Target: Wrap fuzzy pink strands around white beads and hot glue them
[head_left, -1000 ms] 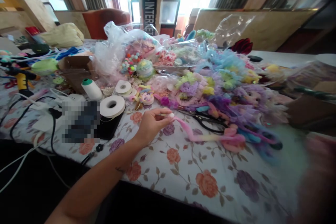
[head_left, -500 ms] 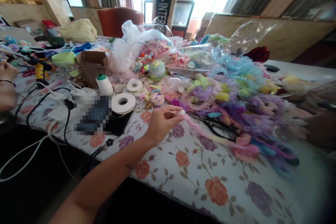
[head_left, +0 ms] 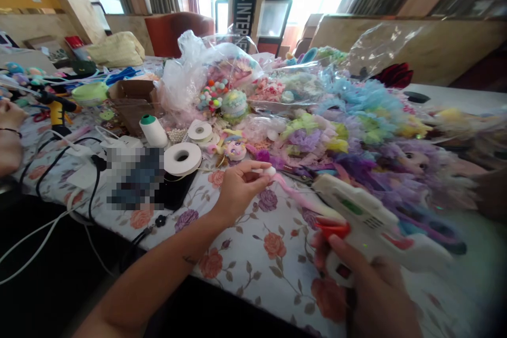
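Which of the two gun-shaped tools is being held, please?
The white tool, gripped in the right hand; the yellow-and-black tool at left is unheld.

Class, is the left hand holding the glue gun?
No, the right hand grips the glue gun; the left hand pinches a white piece.

Sideways white lettering down the dark banner (head_left: 245, 2) reads "Z R-INTER", ends unclear.

The glue gun (head_left: 376, 222) looks smooth plastic, the pink strand (head_left: 292, 191) fuzzy and matt.
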`<act>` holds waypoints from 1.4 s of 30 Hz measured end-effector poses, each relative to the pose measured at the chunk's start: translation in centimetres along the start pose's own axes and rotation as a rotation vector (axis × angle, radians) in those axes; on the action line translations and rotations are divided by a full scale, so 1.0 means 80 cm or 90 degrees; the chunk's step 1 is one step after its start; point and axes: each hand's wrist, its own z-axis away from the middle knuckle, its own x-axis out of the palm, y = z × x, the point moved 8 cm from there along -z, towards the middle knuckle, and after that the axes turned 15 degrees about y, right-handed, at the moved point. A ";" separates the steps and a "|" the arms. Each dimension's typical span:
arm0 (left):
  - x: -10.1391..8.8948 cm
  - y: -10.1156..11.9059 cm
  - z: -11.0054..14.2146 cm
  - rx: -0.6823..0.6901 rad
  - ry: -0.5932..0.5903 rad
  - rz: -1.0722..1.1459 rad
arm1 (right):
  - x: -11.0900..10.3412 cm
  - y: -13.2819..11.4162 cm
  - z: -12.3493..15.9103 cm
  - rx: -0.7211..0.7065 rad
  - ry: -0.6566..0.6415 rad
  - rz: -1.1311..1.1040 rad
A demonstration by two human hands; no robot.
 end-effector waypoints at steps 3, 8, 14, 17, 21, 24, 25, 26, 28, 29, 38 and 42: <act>-0.001 0.001 0.002 -0.007 0.013 -0.019 | 0.046 -0.023 0.000 0.136 0.006 0.029; 0.001 0.007 0.007 0.023 0.005 -0.033 | 0.063 -0.052 0.019 0.103 0.008 0.050; 0.003 0.018 0.013 0.084 -0.002 -0.046 | 0.064 -0.057 0.023 0.068 -0.029 0.028; 0.005 0.023 0.016 0.113 -0.004 -0.072 | 0.069 -0.061 0.022 0.053 -0.052 0.024; 0.008 0.027 0.019 0.148 -0.017 -0.090 | 0.069 -0.060 0.021 0.051 -0.056 0.041; 0.010 0.027 0.021 0.167 -0.032 -0.097 | 0.068 -0.058 0.021 0.053 -0.056 0.062; 0.010 0.027 0.021 0.173 -0.036 -0.102 | 0.067 -0.057 0.021 0.053 -0.056 0.066; 0.011 0.027 0.022 0.179 -0.040 -0.105 | 0.067 -0.057 0.021 0.055 -0.056 0.069; 0.011 0.027 0.023 0.193 -0.049 -0.108 | 0.067 -0.057 0.021 0.060 -0.054 0.075; 0.011 0.027 0.023 0.200 -0.055 -0.109 | 0.068 -0.056 0.021 0.063 -0.054 0.077; 0.013 0.031 0.026 0.240 -0.076 -0.141 | 0.070 -0.058 0.021 0.052 -0.064 0.089; 0.014 0.033 0.027 0.248 -0.075 -0.152 | 0.069 -0.056 0.020 0.047 -0.068 0.095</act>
